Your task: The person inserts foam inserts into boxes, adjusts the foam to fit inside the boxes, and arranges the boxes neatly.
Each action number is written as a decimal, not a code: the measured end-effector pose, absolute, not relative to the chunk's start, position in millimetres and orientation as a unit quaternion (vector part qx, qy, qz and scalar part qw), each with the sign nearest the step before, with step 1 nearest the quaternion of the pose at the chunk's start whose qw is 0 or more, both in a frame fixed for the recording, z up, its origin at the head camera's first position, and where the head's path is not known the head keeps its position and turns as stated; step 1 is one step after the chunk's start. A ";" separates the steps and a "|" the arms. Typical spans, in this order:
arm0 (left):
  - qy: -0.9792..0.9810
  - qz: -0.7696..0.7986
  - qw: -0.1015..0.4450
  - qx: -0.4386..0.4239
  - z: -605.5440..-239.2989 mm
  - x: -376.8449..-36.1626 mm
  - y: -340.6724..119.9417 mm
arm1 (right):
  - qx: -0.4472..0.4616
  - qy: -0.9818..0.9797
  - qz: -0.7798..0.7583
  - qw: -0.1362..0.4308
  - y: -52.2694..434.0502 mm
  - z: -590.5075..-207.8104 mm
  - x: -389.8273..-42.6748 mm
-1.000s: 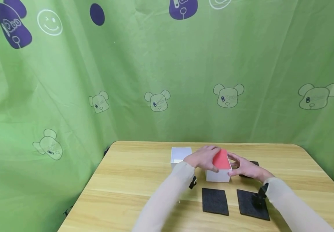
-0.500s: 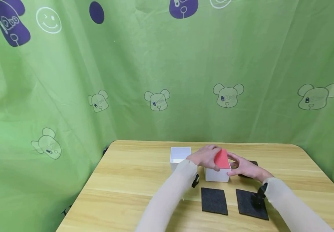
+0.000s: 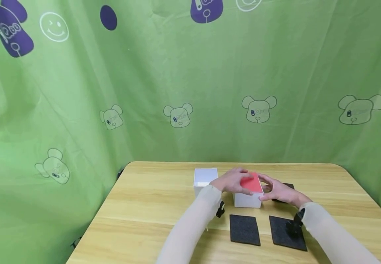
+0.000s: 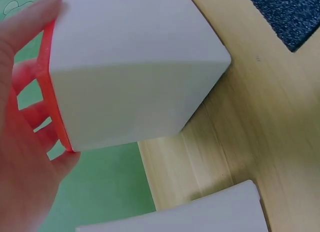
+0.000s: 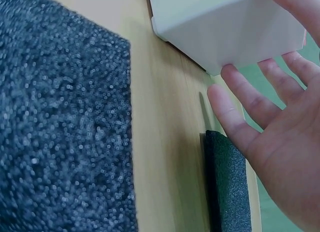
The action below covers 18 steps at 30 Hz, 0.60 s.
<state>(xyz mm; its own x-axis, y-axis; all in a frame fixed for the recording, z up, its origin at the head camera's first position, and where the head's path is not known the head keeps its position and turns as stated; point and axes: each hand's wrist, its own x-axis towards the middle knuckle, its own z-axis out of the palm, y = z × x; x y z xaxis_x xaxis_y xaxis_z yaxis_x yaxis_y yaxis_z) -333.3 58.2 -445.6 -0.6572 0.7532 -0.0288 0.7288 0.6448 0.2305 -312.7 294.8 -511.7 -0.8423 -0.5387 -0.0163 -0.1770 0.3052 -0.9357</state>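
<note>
Green cloth [image 3: 177, 73], printed with pale bear faces and purple shapes, hangs behind and to both sides of you. Below it lies a light wooden table [image 3: 151, 205], its far edge at twelve o'clock.

Near the table's middle stands a white box [image 3: 248, 200] with a red lid [image 3: 251, 184] lying on its top — both your hands meet there. At ten o'clock from it, just beside, stands a second white box [image 3: 205, 179], open at the top.

Your left hand [image 3: 231, 180] rests on the lid's nine o'clock side; in the left wrist view its fingers [image 4: 25, 112] curl round the red rim [image 4: 52, 107], gripping it. Your right hand [image 3: 278, 190] sits at the box's three o'clock side with fingers straight and spread; in the right wrist view the fingertips [image 5: 227, 74] lie at the box's corner [image 5: 220, 37], holding nothing.

Three dark felt pads lie on the wood: one [image 3: 245, 229] at six o'clock from the lidded box, one [image 3: 286, 233] at five o'clock, partly under your right wrist, and a third [image 3: 287, 187] at three o'clock, mostly hidden behind your right hand.

A small black clip [image 3: 220, 210] hangs at your left wrist.
</note>
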 end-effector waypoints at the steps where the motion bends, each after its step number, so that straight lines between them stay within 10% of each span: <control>1: 0.904 0.099 0.058 0.413 -445.4 -332.8 57.6 | -0.225 0.793 -0.542 0.165 295.0 -511.8 -312.7; 18: 0.899 0.082 0.027 0.430 -454.9 -332.2 56.8 | -0.219 0.798 -0.537 0.166 296.1 -511.6 -310.0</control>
